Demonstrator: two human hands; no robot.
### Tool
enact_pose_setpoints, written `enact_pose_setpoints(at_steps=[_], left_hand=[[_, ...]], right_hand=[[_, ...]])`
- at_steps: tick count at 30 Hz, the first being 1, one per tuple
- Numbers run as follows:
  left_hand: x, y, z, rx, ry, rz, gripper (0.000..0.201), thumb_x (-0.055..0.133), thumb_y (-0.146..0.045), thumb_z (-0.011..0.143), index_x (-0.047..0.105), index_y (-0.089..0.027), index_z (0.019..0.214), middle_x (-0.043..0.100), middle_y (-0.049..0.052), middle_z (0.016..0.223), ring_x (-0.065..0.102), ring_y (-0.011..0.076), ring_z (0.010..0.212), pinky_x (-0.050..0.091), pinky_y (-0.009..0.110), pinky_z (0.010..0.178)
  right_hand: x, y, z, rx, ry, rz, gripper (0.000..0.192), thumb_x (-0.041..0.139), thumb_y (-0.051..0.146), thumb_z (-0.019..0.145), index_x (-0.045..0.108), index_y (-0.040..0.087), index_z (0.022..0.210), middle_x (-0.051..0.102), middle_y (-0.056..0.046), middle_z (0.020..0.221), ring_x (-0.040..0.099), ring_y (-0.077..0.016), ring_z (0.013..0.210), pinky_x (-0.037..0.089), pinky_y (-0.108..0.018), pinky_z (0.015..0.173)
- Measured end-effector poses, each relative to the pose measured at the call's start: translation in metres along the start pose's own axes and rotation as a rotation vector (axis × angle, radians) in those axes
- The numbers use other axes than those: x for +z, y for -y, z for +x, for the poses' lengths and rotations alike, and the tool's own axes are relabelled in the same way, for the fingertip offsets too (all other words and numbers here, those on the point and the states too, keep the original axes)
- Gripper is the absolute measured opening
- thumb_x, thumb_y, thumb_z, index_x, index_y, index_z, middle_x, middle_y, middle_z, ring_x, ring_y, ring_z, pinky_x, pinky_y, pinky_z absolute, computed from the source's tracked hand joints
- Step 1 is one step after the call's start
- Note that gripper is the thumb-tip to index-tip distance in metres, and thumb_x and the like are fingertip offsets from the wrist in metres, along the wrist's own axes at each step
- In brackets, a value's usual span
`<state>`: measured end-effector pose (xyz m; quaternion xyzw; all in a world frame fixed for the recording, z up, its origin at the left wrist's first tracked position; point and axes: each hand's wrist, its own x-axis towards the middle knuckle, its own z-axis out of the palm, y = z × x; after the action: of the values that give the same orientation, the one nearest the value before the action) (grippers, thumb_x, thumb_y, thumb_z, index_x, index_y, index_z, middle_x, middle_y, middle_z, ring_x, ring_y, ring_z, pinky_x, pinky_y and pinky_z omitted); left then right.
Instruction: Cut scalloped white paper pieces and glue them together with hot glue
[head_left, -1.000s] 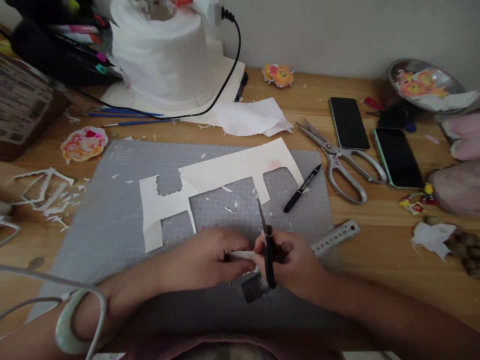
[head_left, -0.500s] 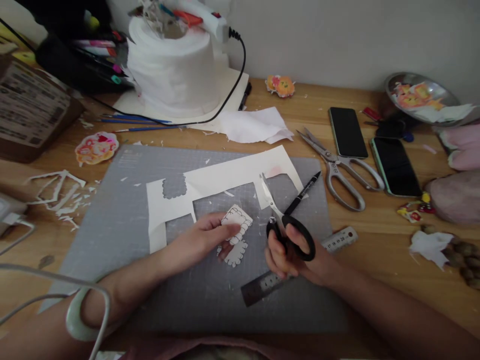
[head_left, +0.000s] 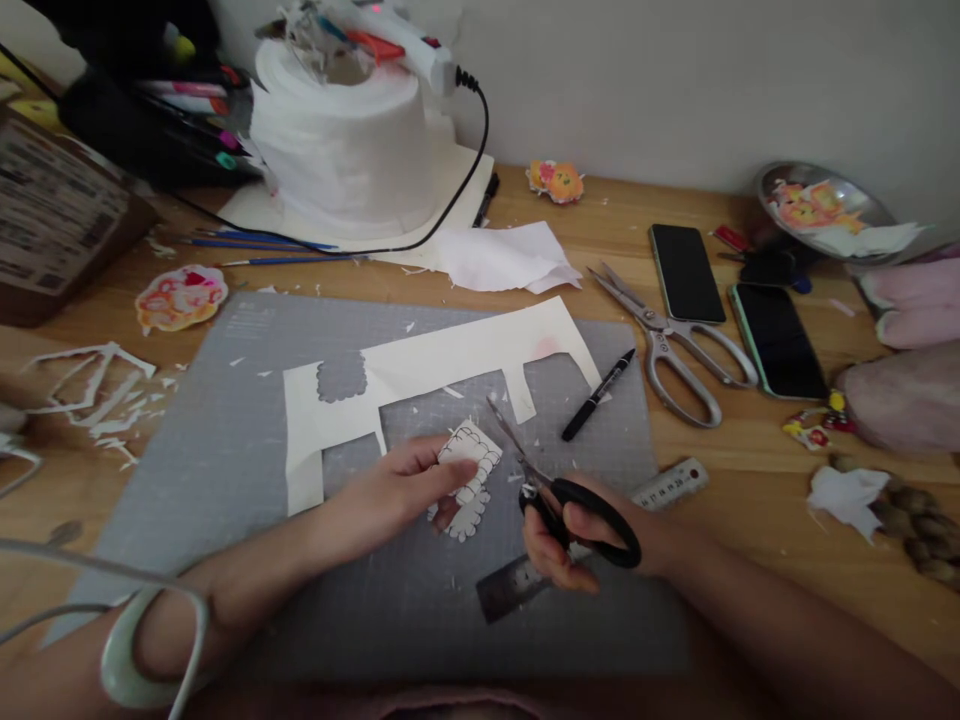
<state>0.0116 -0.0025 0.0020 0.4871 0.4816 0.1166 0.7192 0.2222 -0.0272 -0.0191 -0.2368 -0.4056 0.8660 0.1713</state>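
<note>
My left hand (head_left: 420, 478) pinches a small white piece of paper (head_left: 474, 447) marked with black scalloped lines. Just below it, partly behind my fingers, shows a second paper piece (head_left: 471, 515) with a scalloped cut edge. My right hand (head_left: 562, 545) has its fingers through the black handles of a pair of scissors (head_left: 526, 462). Their blades point up and left, close to the paper's right side but apart from it, and look nearly closed. Behind both hands, a larger white paper sheet (head_left: 442, 350) with cut-out gaps lies on the grey cutting mat (head_left: 247, 400).
A steel ruler (head_left: 671, 485) lies beneath my right hand. To its upper right are a black marker (head_left: 598, 394), large metal scissors (head_left: 660, 335) and two phones (head_left: 688, 273). A white roll (head_left: 341, 150) stands at the back. A cable (head_left: 97, 570) crosses near my left forearm.
The scissors in my right hand have swung left toward the paper, and their blades have tilted further left. My left hand keeps its pinch. The whole view has shifted slightly.
</note>
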Motion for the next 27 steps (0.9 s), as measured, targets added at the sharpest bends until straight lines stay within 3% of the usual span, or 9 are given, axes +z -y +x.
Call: enact_pose_setpoints(at_steps=[6,15,20,27], left_hand=[[0.0014,-0.0022,0.0014,-0.001,-0.053,-0.088,0.032,0.047,-0.046,0.076,0.045,-0.02,0.058,0.047,-0.005,0.049,0.044,0.012,0.049,0.037,0.025,0.054],[0.0016,0.0013,0.005,0.026,-0.087,-0.248,0.029,0.049,-0.041,0.078,0.044,-0.019,0.06,0.043,-0.006,0.049,0.04,0.0096,0.046,0.035,0.023,0.049],[0.001,0.0011,0.0044,0.035,-0.094,-0.216,0.03,0.048,-0.041,0.079,0.046,-0.018,0.059,0.044,-0.005,0.048,0.04,0.0095,0.047,0.035,0.022,0.051],[-0.0005,-0.006,0.0014,-0.02,-0.046,-0.054,0.032,0.045,-0.045,0.079,0.045,-0.02,0.059,0.048,-0.004,0.053,0.046,0.0124,0.055,0.038,0.024,0.058]], right_hand=[[-0.0047,-0.0065,0.0001,-0.004,0.044,0.225,0.061,0.032,0.075,0.072,0.047,0.017,0.061,0.044,0.004,0.04,0.041,-0.0109,0.04,0.034,-0.028,0.051],[-0.0005,-0.0011,-0.0016,0.043,0.04,0.246,0.059,0.034,0.073,0.074,0.047,0.017,0.061,0.042,0.005,0.038,0.038,-0.0101,0.038,0.033,-0.027,0.05],[-0.0012,-0.0022,-0.0013,0.089,0.033,0.24,0.057,0.039,0.071,0.074,0.047,0.016,0.062,0.044,0.005,0.039,0.04,-0.0098,0.038,0.031,-0.026,0.049],[-0.002,-0.0022,-0.0007,0.124,0.019,0.18,0.055,0.043,0.068,0.075,0.049,0.014,0.065,0.047,0.003,0.041,0.045,-0.0103,0.044,0.036,-0.026,0.053]])
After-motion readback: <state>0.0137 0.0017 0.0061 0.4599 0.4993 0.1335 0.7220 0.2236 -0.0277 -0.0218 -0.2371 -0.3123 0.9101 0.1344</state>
